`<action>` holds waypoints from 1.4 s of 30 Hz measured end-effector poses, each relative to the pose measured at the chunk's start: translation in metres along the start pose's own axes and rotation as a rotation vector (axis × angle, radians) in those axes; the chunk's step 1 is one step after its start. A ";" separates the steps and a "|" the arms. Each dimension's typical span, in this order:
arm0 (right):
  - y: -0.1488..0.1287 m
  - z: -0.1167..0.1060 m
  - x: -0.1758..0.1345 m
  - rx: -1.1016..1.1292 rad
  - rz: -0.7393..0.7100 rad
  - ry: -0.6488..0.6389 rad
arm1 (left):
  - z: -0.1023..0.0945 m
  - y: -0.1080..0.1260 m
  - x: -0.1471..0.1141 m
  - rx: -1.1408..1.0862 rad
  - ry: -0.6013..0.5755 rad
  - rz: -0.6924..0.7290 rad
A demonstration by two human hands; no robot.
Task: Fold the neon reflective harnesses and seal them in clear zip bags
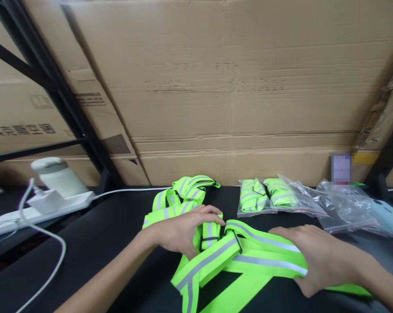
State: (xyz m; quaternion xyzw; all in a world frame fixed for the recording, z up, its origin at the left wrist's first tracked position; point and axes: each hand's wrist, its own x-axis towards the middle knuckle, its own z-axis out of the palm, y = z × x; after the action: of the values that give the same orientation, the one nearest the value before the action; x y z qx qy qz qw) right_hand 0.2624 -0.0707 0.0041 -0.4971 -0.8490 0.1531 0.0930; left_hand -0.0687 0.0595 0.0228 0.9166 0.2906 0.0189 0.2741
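Observation:
A neon-green reflective strap (268,262) with silver stripes spreads across the black table in front of me. My right hand (325,256) is closed around its layered bands at the right. My left hand (183,230) curls its thumb and fingers around a folded section (211,230) that has a black slider. Another black slider (238,242) sits on the strap between both hands. Behind my left hand lies a loose heap of the same green strap (173,202); whether it is joined to the held one is hidden. Some lower bands run out of view at the bottom.
Green straps in clear bags (253,195) lie at the back, beside loose clear plastic bags (349,208) and a light-blue object (387,217). On the left are a white power strip (49,208), a cable (61,256) and a white bottle (61,178). Cardboard (232,87) walls the back.

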 end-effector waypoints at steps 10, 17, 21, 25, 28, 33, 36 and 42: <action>0.006 -0.039 -0.020 -0.531 -0.103 0.266 | 0.029 0.029 0.007 0.042 0.067 0.040; -0.019 -0.140 0.078 -1.002 -0.108 0.517 | 0.089 0.050 0.029 -0.002 0.412 0.157; 0.005 -0.117 0.115 -0.887 0.117 0.453 | 0.092 0.044 0.032 -0.004 0.539 -0.003; 0.006 -0.071 0.092 -0.683 -0.042 0.493 | 0.082 0.033 0.029 -0.189 0.598 -0.132; -0.023 -0.038 0.052 -0.316 -0.224 0.415 | 0.076 0.029 0.027 -0.205 0.648 -0.082; -0.051 0.004 0.006 -0.141 -0.314 0.096 | 0.067 0.027 0.024 -0.094 0.694 0.034; -0.037 0.020 -0.002 -0.130 -0.242 0.112 | 0.061 0.024 0.023 -0.121 0.684 0.016; 0.004 0.031 -0.012 -0.065 -0.082 0.387 | 0.052 0.012 0.012 -0.528 0.708 -0.189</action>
State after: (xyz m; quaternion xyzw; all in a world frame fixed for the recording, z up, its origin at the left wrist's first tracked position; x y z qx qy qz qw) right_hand 0.2620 -0.0847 -0.0266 -0.4850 -0.8393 0.0234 0.2445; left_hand -0.0421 0.0326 -0.0171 0.7216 0.4341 0.3799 0.3829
